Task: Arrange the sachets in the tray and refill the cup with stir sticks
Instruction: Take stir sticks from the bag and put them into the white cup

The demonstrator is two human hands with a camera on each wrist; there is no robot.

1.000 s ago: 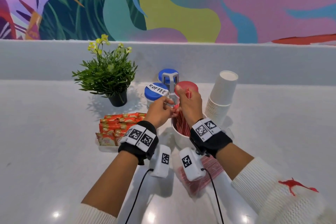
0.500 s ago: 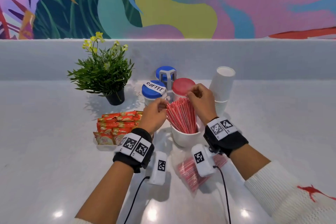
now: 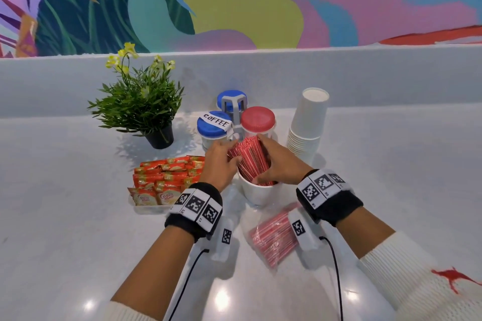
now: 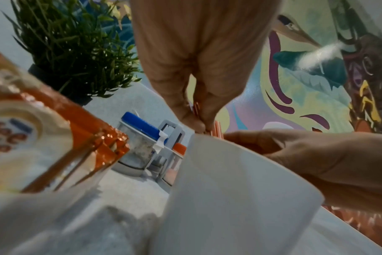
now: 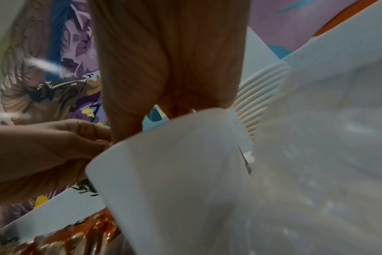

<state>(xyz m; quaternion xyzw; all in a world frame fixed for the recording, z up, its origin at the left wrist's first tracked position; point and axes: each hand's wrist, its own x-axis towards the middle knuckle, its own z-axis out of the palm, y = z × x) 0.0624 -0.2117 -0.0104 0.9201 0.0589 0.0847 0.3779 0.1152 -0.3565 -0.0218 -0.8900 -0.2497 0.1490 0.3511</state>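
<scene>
A white cup (image 3: 257, 197) stands on the counter with a bundle of red stir sticks (image 3: 247, 157) upright in it, leaning left. My left hand (image 3: 229, 155) pinches the bundle from the left; in the left wrist view its fingers (image 4: 204, 119) close on stick tips above the cup (image 4: 229, 198). My right hand (image 3: 271, 161) curls round the bundle's right side, thumb low by the rim. In the right wrist view that hand (image 5: 129, 124) reaches over the cup (image 5: 175, 181). Orange sachets (image 3: 167, 174) fill a clear tray (image 3: 150, 208) to the left.
A clear bag of red stir sticks (image 3: 273, 238) lies in front of the cup, under my right wrist. Behind the cup stand three jars, one labelled COFFEE (image 3: 214, 125). A stack of paper cups (image 3: 307, 122) is at the right, a potted plant (image 3: 140, 109) at the left.
My right hand has come down from the stick tops to wrap the bundle's side. The left hand has closed in against the bundle's left side. The sticks now stand gathered tighter.
</scene>
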